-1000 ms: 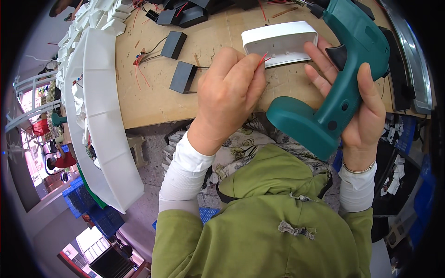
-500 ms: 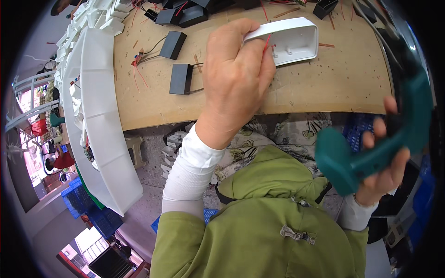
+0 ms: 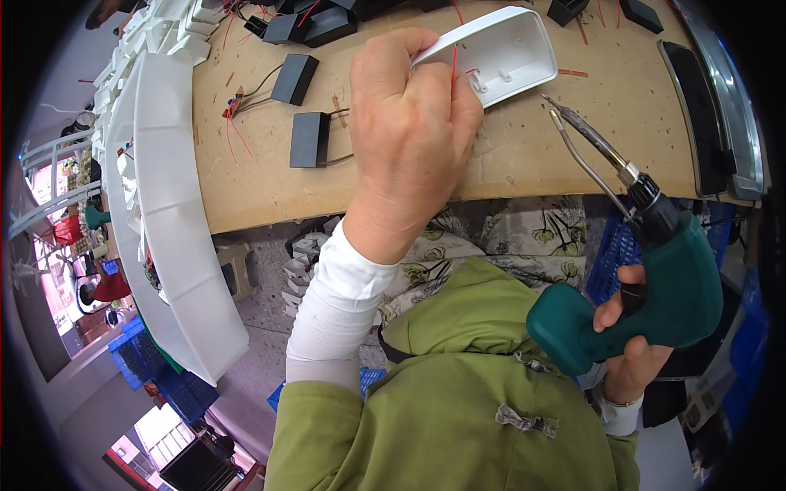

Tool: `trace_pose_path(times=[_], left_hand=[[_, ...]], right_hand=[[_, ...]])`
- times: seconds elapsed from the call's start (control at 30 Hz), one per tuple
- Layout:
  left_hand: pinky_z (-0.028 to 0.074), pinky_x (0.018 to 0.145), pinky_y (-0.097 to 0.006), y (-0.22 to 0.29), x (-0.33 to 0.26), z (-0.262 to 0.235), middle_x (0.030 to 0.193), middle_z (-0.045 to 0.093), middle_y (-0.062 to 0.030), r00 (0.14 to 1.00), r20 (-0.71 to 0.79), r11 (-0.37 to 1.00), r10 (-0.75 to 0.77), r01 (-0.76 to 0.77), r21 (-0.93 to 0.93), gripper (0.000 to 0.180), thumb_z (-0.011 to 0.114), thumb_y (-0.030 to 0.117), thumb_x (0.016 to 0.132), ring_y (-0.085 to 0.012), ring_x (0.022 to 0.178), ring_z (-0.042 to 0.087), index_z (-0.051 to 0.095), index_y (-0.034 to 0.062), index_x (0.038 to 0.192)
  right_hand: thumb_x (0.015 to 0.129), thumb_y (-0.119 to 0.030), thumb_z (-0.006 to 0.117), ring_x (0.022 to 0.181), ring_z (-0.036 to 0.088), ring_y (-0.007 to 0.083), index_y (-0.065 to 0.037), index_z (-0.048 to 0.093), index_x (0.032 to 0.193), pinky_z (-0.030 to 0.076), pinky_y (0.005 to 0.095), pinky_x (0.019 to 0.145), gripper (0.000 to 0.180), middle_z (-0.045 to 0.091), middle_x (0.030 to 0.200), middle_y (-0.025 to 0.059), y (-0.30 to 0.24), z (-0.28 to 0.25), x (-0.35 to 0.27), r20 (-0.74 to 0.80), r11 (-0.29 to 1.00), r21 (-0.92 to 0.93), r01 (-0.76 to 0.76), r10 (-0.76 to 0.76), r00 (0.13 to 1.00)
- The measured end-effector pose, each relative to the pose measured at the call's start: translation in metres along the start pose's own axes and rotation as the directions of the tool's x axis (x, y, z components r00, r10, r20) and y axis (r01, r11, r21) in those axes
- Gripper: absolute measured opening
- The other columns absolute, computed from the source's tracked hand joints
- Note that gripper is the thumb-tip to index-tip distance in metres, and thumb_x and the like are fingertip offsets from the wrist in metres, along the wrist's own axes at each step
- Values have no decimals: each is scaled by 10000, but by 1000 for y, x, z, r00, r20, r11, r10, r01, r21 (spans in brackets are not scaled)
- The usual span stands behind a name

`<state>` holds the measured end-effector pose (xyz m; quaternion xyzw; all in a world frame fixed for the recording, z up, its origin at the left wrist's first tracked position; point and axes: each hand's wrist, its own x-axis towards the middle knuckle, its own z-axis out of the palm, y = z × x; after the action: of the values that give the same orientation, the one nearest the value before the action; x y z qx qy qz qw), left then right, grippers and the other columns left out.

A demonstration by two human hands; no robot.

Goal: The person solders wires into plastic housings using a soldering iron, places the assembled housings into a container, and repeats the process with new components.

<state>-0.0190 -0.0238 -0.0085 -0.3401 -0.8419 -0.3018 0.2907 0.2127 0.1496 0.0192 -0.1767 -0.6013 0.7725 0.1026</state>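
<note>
White plastic casing (image 3: 524, 53) is leaning at the fingertips of the left hand (image 3: 409, 135), its hollow side opening toward the person. This hand is closing its fingers in a pinch over the casing's near left edge, and a thin red wire (image 3: 454, 65) is sticking up beside its forefinger; whether the fingertips are gripping the wire, I cannot tell, because the knuckles are hiding them. The right hand (image 3: 637, 364), lower and farther right, is curling around the handle of a green soldering gun (image 3: 679, 286), with one finger lying near the black trigger. Ahead of this hand, the gun's metal tip (image 3: 565, 110) is pointing up and left, near the casing's lower right corner. Just left of the left hand, one black box (image 3: 309, 140) is standing on the brown tabletop (image 3: 246, 196); a second black box (image 3: 295, 79) is sitting beyond it, and a white tray (image 3: 176, 204) is lying farther left.
</note>
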Motion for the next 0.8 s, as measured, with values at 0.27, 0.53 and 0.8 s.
trace_pose_path(times=[0.27, 0.53, 0.8], left_hand=[[431, 603, -309, 1, -2, 1, 940, 553, -139, 1000, -1, 1000, -20, 20, -9, 75, 636, 7, 663, -227, 735, 518, 581, -21, 706], [418, 530, -270, 1, 0, 0, 939, 564, -124, 999, -4, 999, 37, -37, 28, 51, 635, -8, 660, -170, 630, 509, 601, -14, 696], [422, 535, -282, 5, 1, -4, 960, 562, -117, 999, 35, 999, 12, -13, 36, 52, 642, 4, 666, -177, 612, 509, 605, -16, 696]], right_hand=[[765, -354, 698, 735, 555, 153, 77, 249, 1307, 470, 258, 556, 825, 458, 1186, 235, -4, 5, 6, 0, 1000, -26, 8, -8, 1000], [762, -357, 699, 722, 557, 155, 85, 293, 1281, 469, 257, 550, 794, 476, 1161, 234, -2, 12, 11, -1, 999, -53, -10, 10, 1000], [790, -316, 668, 708, 545, 153, 82, 284, 1289, 460, 249, 554, 745, 473, 1152, 248, -2, 18, 23, 21, 996, -83, 37, -35, 999]])
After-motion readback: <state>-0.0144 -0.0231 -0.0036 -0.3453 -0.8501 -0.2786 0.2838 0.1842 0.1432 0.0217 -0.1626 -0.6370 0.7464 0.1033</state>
